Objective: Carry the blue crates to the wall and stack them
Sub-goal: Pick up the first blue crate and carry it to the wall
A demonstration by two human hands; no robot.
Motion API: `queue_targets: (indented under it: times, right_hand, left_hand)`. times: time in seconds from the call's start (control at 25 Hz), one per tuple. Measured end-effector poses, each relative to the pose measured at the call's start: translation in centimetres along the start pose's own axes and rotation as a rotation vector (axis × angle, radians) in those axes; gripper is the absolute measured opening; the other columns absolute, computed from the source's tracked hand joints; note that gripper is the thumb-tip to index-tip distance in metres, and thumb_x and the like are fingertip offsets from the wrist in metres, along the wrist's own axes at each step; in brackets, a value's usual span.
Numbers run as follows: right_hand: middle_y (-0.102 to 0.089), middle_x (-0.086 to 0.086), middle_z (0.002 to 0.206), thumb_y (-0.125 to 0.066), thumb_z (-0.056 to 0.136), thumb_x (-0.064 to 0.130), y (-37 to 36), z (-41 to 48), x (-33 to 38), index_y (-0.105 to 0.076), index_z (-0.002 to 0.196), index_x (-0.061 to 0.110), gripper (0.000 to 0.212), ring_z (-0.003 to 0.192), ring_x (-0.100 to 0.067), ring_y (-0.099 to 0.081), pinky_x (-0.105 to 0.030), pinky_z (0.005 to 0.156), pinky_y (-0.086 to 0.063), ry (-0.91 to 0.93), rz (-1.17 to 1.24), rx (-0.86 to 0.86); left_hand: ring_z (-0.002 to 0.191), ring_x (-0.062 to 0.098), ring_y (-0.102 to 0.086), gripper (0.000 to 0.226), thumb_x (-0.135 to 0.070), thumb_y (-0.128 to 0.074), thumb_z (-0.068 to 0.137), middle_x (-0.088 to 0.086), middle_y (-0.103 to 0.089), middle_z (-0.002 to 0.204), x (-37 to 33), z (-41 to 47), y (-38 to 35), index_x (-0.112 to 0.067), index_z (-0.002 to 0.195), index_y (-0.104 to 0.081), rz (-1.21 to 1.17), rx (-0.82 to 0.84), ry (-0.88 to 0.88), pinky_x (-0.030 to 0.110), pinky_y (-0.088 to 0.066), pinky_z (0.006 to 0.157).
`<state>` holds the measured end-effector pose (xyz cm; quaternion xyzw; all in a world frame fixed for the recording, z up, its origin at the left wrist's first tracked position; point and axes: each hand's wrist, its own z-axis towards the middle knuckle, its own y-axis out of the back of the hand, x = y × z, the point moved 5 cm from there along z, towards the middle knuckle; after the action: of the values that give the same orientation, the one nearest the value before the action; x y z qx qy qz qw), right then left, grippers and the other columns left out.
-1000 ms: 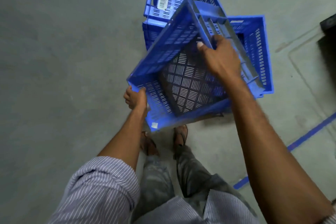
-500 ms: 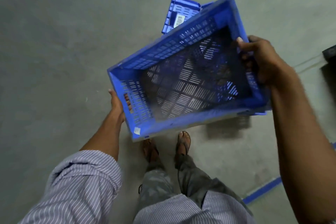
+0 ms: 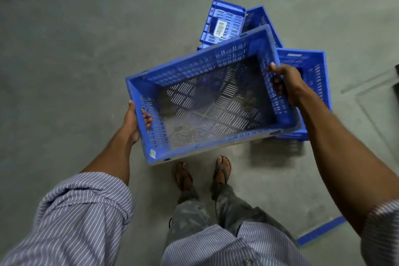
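Note:
I hold an empty blue slotted crate (image 3: 207,101) open side up above the floor, roughly level. My left hand (image 3: 133,121) grips its left end wall, fingers through the handle slot. My right hand (image 3: 285,84) grips the right end wall the same way. Behind it on the floor lie more blue crates: one tipped on its side with a barcode label (image 3: 222,25), another open side up at the right (image 3: 311,71), partly hidden by the held crate.
Grey concrete floor (image 3: 75,60) all around. My sandalled feet (image 3: 203,174) stand just below the held crate. A blue tape line (image 3: 319,231) runs on the floor at lower right. A dark object (image 3: 396,73) shows at the right edge.
The crate was tilted on edge with my right hand on its underside ribs; it has been turned upright and levelled, with both hands now at the end walls.

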<state>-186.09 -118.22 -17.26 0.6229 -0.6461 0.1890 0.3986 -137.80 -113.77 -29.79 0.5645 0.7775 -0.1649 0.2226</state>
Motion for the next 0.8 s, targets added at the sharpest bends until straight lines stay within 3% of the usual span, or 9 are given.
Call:
queue_targets:
  times: [0.12, 0.28, 0.56, 0.68, 0.8]
  right_hand:
    - [-0.041, 0.001, 0.063, -0.044, 0.097, 0.064, 0.5, 1.4, -0.2, -0.062, 0.086, 0.020, 0.049, 0.048, -0.013, -0.033, -0.022, 0.044, -0.026, -0.082, -0.042, 0.009]
    - [-0.043, -0.006, 0.068, -0.030, 0.104, 0.061, 0.1, 2.3, -0.7, -0.054, 0.085, 0.015, 0.055, 0.055, -0.021, -0.044, -0.031, 0.052, -0.031, -0.142, -0.115, 0.089]
    - [-0.042, -0.006, 0.067, -0.027, 0.102, 0.065, -1.8, 2.6, -3.9, -0.046, 0.083, 0.016, 0.057, 0.054, -0.021, -0.044, -0.030, 0.051, -0.036, -0.211, -0.157, 0.187]
    - [-0.041, -0.007, 0.064, -0.038, 0.091, 0.078, -2.8, 1.9, -4.2, -0.044, 0.082, 0.016, 0.063, 0.050, -0.022, -0.044, -0.029, 0.048, -0.038, -0.194, -0.206, 0.182]
    - [-0.050, -0.015, 0.063, -0.045, 0.083, 0.084, -3.8, 1.4, -4.1, -0.048, 0.070, 0.012, 0.073, 0.048, -0.026, -0.050, -0.035, 0.049, -0.045, -0.082, -0.330, 0.060]
  left_hand:
    - [0.048, 0.017, -0.053, 0.072, -0.079, -0.039, 0.090, 0.006, -0.056, 0.057, -0.5, -1.3, 0.9, -0.011, 0.072, -0.058, -0.047, 0.109, 0.037, 0.023, -0.047, 0.051]
    - [0.050, 0.017, -0.058, 0.069, -0.077, -0.040, 0.091, 0.010, -0.070, 0.075, -0.6, -3.0, 1.2, -0.013, 0.069, -0.052, -0.094, 0.155, 0.026, 0.023, -0.051, 0.048]
    - [0.033, 0.011, -0.032, 0.067, -0.084, -0.032, 0.089, -0.002, -0.040, 0.047, -1.1, -4.5, 2.8, -0.019, 0.070, -0.039, 0.070, -0.050, -0.014, 0.014, -0.029, 0.036]
    - [0.032, 0.013, -0.032, 0.070, -0.085, -0.032, 0.087, 0.000, -0.040, 0.050, -1.8, -5.7, 3.8, -0.019, 0.067, -0.040, 0.173, -0.191, -0.076, 0.016, -0.029, 0.038]
    - [0.036, 0.017, -0.038, 0.073, -0.086, -0.038, 0.085, 0.004, -0.044, 0.052, -1.9, -7.2, 4.7, -0.018, 0.061, -0.044, 0.240, -0.351, -0.166, 0.022, -0.032, 0.043]
